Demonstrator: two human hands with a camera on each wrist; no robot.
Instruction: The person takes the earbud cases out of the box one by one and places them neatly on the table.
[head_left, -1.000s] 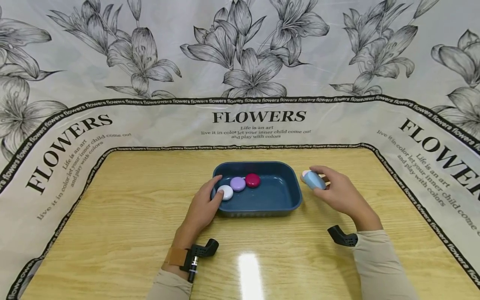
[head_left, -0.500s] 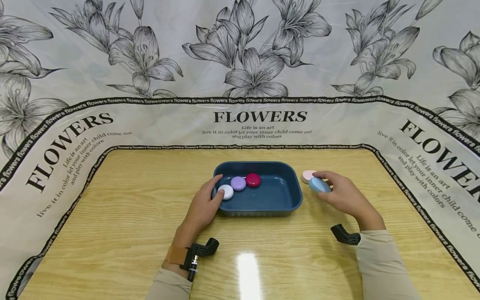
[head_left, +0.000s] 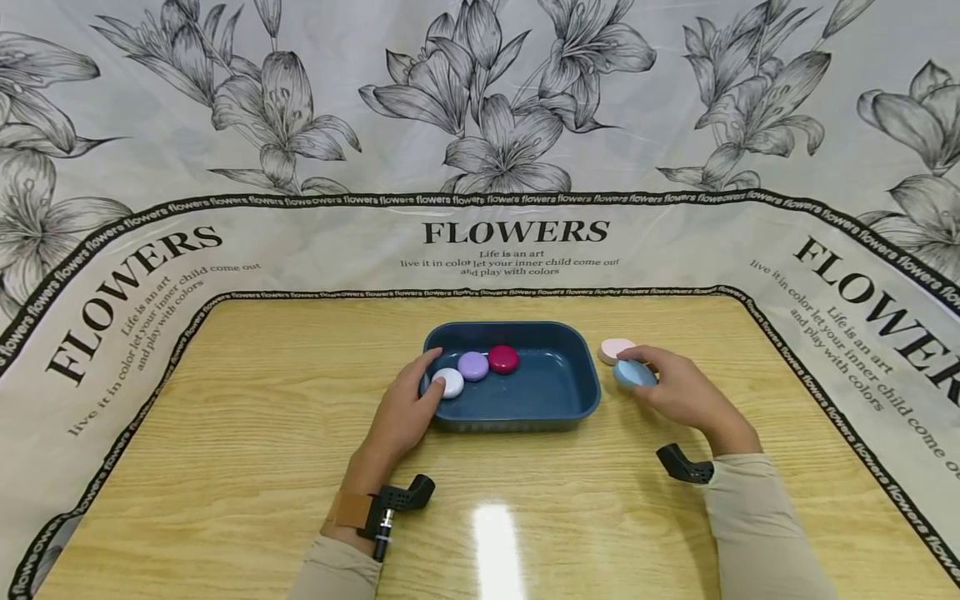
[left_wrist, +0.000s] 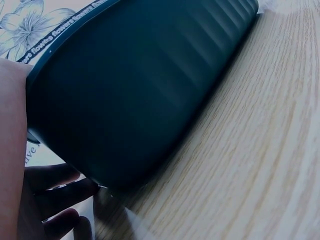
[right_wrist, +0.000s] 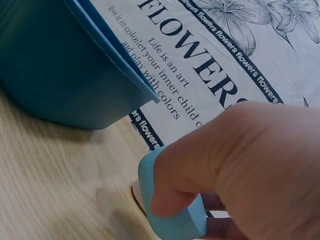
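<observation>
In the head view, my left hand (head_left: 402, 415) grips the left end of a dark blue rectangular tub (head_left: 517, 422), with the thumb over the rim beside a white disc. In the left wrist view, fingers show beneath the tub's corner (left_wrist: 125, 110). Inside lie the white disc (head_left: 450, 383), a lavender disc (head_left: 473, 366) and a dark red disc (head_left: 503, 359). My right hand (head_left: 686, 392) pinches a light blue disc (head_left: 633, 374) to the right of the tub. A pale pink disc (head_left: 616, 350) lies on the table just behind it, partly hidden in the right wrist view.
The wood-grain table (head_left: 225, 433) reaches back to a flower-printed cloth (head_left: 517, 242) standing along the back and sides. Each wrist wears a black camera mount (head_left: 405, 493). Light glares off the table in front of the tub.
The light blue disc has come down and nearer in my right hand, uncovering the pale pink disc behind it, which now lies apart on the table. My left hand keeps its grip on the tub.
</observation>
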